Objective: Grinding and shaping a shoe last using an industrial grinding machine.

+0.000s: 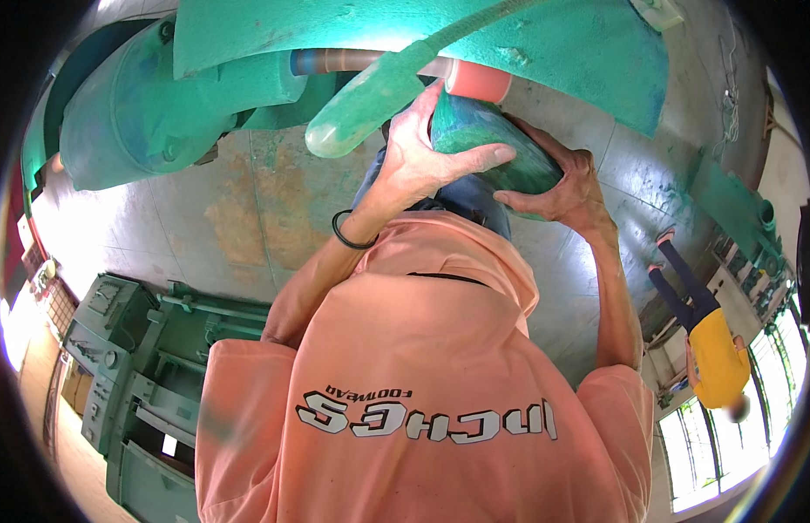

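Between my two hands is a green, dust-coated block [496,139] with rounded sides and a streaked surface; its exact kind cannot be told. My left hand [418,161] grips its left side, thumb stretched across the near face and fingers mostly hidden behind. On the right side, my right hand [572,187] wraps around it, with the thumb along the lower edge. The block's upper end meets the underside of a pink cylindrical roller [479,80], or lies just under it. The roller sits on the end of a horizontal shaft [344,60].
A green-dusted curved hood [562,52] hangs over the roller, and a rounded green rod [361,100] slants down beside my left hand. A large green motor housing [130,105] stands left. Behind are a green machine [152,401] and a person in yellow [718,353].
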`<state>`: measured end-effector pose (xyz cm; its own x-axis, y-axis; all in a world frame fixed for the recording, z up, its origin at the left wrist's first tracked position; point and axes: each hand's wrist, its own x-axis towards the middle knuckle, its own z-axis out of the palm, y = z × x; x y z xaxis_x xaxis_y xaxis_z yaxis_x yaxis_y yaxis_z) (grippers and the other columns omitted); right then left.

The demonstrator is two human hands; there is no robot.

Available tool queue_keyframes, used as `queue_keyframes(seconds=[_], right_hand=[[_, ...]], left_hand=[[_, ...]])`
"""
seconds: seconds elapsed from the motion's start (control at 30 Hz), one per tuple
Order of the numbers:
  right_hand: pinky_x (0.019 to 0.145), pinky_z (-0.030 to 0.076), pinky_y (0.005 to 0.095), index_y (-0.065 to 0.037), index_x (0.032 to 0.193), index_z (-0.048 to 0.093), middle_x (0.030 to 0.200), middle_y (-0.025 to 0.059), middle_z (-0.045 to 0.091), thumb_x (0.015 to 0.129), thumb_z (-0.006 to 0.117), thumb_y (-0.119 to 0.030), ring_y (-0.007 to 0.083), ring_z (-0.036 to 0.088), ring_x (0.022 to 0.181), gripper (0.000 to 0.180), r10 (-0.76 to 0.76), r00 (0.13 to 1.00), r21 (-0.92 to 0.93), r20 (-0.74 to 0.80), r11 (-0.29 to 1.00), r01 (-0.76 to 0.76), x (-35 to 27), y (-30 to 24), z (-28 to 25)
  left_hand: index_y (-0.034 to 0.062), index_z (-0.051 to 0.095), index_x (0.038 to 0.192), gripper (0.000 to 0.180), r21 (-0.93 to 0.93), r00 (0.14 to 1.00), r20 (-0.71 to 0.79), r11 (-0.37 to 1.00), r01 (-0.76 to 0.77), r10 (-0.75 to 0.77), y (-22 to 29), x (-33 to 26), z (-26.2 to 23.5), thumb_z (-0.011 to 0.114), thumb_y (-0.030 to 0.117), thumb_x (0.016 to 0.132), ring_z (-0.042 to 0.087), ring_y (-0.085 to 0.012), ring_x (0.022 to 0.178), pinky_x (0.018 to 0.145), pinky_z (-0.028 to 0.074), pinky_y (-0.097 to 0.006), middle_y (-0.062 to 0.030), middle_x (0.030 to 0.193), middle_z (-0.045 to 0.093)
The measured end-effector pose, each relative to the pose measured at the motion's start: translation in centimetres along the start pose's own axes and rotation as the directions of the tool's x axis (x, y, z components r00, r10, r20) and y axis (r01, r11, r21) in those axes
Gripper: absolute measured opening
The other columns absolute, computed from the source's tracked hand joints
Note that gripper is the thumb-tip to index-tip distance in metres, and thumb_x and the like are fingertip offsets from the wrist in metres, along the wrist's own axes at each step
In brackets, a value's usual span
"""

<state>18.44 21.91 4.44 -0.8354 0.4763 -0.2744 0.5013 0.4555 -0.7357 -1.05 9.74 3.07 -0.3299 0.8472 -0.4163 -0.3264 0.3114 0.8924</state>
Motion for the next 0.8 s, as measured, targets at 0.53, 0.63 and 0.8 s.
queue_keyframes(seconds=[0.53, 0.63, 0.8], right_hand=[[0.094, 0.051, 0.0415, -0.027, 0.148, 0.048, 0.123, 0.0066, 0.071, 0.064, 0.085, -0.056, 0.0319, 0.071, 0.094, 0.096, -0.03, 0.996, -0.168, 0.081, 0.985, 0.043, 1.4, 2.3, 0.0], [0.096, 0.049, 0.0408, -0.028, 0.149, 0.047, 0.126, 0.0053, 0.07, 0.065, 0.085, -0.054, 0.0308, 0.071, 0.096, 0.096, 0.02, 0.994, -0.264, 0.11, 0.965, 0.01, 1.0, 1.9, -0.4], [0.097, 0.048, 0.0421, -0.03, 0.15, 0.046, 0.129, 0.0041, 0.069, 0.064, 0.085, -0.05, 0.0306, 0.071, 0.098, 0.096, 0.025, 0.991, -0.145, 0.134, 0.989, -0.005, 1.1, 0.4, -1.7]], left_hand=[[0.002, 0.058, 0.13, 0.071, 0.116, 0.998, -0.06, 0.993, -0.015, 0.022, -2.3, 0.9, -0.1, 0.092, 0.027, 0.074, 0.066, -0.0143, 0.103, 0.091, 0.054, -0.031, -0.0072, 0.113, 0.07], [0.0013, 0.057, 0.13, 0.073, 0.008, 0.998, -0.056, 1.0, 0.01, -0.01, -2.4, 0.7, 0.2, 0.093, 0.027, 0.073, 0.066, -0.0149, 0.102, 0.091, 0.054, -0.031, -0.007, 0.112, 0.07], [0.0, 0.053, 0.136, 0.081, 0.034, 0.999, -0.048, 0.999, 0.014, -0.013, -0.9, 0.0, 0.3, 0.094, 0.027, 0.071, 0.065, -0.0155, 0.104, 0.093, 0.054, -0.032, -0.0079, 0.116, 0.069]])
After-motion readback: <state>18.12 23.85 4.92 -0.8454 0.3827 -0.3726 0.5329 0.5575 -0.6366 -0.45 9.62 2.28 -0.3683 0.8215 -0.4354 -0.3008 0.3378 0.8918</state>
